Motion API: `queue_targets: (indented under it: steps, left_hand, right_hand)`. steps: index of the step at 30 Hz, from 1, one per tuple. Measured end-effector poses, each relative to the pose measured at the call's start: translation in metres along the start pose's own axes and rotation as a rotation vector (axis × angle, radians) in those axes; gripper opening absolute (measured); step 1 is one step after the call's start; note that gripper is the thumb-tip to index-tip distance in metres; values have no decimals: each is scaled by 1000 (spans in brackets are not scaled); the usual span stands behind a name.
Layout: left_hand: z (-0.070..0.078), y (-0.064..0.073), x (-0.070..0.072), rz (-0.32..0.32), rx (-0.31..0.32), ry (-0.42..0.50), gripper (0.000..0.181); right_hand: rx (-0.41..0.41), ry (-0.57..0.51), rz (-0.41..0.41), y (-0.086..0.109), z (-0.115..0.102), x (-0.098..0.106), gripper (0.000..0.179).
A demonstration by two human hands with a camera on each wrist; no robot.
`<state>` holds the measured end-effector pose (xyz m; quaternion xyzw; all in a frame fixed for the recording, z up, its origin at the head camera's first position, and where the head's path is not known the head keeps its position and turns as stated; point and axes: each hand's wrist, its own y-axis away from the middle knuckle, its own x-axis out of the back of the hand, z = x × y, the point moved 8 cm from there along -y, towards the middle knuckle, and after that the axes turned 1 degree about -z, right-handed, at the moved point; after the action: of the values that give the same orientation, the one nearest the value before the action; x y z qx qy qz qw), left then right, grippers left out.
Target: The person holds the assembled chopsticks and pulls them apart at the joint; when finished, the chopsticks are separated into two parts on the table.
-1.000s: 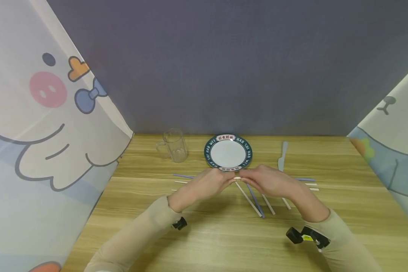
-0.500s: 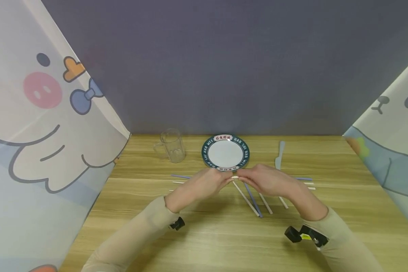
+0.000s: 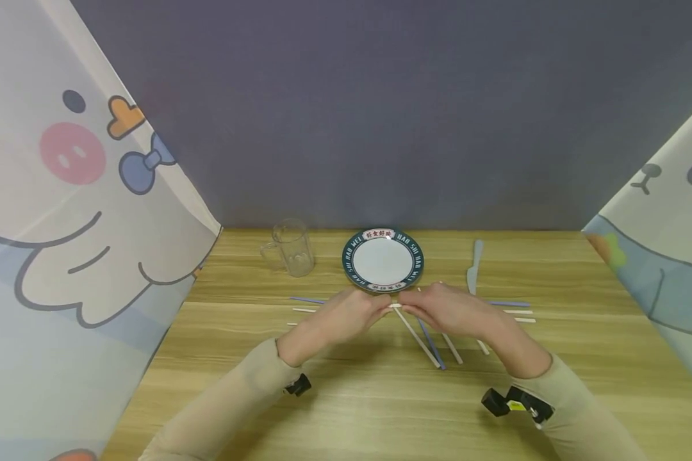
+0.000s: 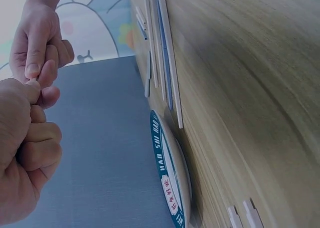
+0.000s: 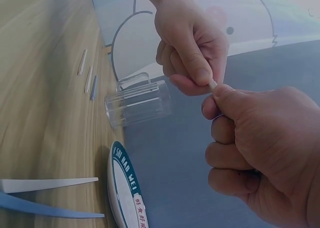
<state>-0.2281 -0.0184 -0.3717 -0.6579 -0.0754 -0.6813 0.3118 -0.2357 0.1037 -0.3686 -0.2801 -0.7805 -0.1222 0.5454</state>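
Note:
My left hand (image 3: 346, 314) and right hand (image 3: 452, 308) meet fingertip to fingertip just in front of a plate (image 3: 383, 259). Between them they pinch a thin white piece (image 3: 395, 305), of which only a short stretch shows; the fingers hide the rest. In the right wrist view, this white piece (image 5: 212, 84) spans the gap between both thumbs, raised above the tabletop. Under the hands lie slim white and blue sticks, among them a white stick (image 3: 418, 336) and a blue stick (image 3: 432, 346), slanting toward the front.
The white plate has a dark green lettered rim. A clear glass mug (image 3: 295, 248) stands at the back left. A pale knife (image 3: 475, 266) lies right of the plate. More sticks lie at left, including a blue stick (image 3: 307, 299), and at right, including a white stick (image 3: 519, 320).
Both hands shift slightly toward the person and a little left, still pinching the white piece. Mug, plate and knife keep their places on the table.

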Motion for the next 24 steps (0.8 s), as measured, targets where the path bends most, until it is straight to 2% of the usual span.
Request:
queue_targets:
  steps: [8, 16, 24]
  left_hand:
    - [1, 1, -4, -14, -11, -10, 15]
    - [2, 0, -4, -6, 4, -13, 14]
    - [6, 0, -6, -33, 0, -16, 14]
  right_hand:
    - [34, 8, 13, 1, -1, -3, 21]
    - [28, -2, 12, 3, 1, -3, 22]
    - [53, -2, 31, 8, 0, -4, 24]
